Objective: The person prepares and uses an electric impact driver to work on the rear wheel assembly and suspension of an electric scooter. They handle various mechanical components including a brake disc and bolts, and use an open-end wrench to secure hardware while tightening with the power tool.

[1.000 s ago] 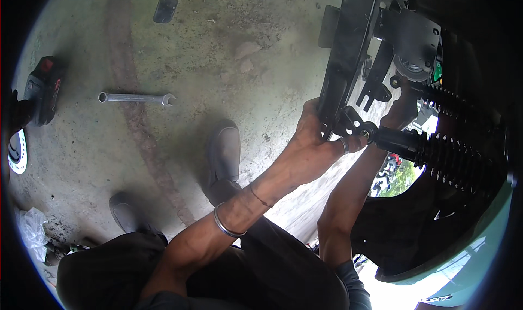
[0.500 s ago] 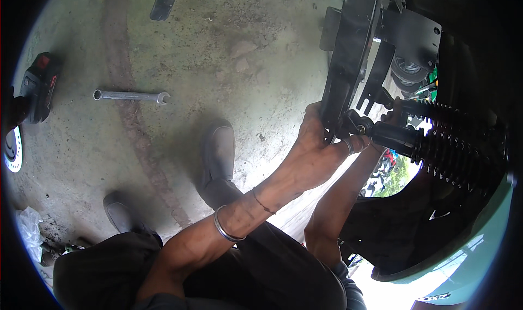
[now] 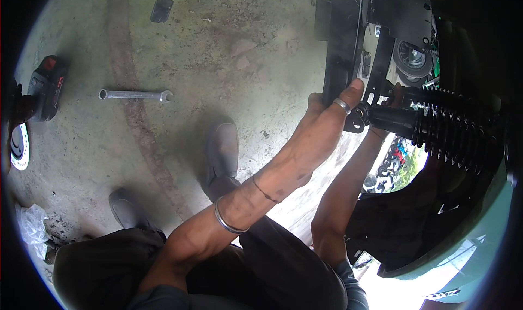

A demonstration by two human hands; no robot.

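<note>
My left hand (image 3: pixel 326 119), with a ring and a bangle, is closed around the lower end of a long black metal bar (image 3: pixel 344 43), its thumb lying along the bar's right side. Just right of the thumb, the end of a black coil-spring shock absorber (image 3: pixel 393 120) meets a small bracket (image 3: pixel 355 122) at the bar. A second shock absorber (image 3: pixel 436 96) runs behind it. My right forearm reaches up behind the nearer shock absorber. Only part of my right hand (image 3: pixel 399 93) shows between the two; what its fingers do is hidden.
A combination wrench (image 3: pixel 136 95) lies on the concrete floor. Left of it are a black cordless-tool battery pack (image 3: pixel 48 89), a perforated disc (image 3: pixel 20 149) and clear plastic (image 3: pixel 34 228). A pale green body panel (image 3: pixel 479 261) curves at lower right; a wheel (image 3: pixel 412 58) shows beyond the bar.
The bar has tilted more upright and shifted slightly left. My left hand has moved up along with it, its thumb now higher on the bar, away from the shock absorber's end.
</note>
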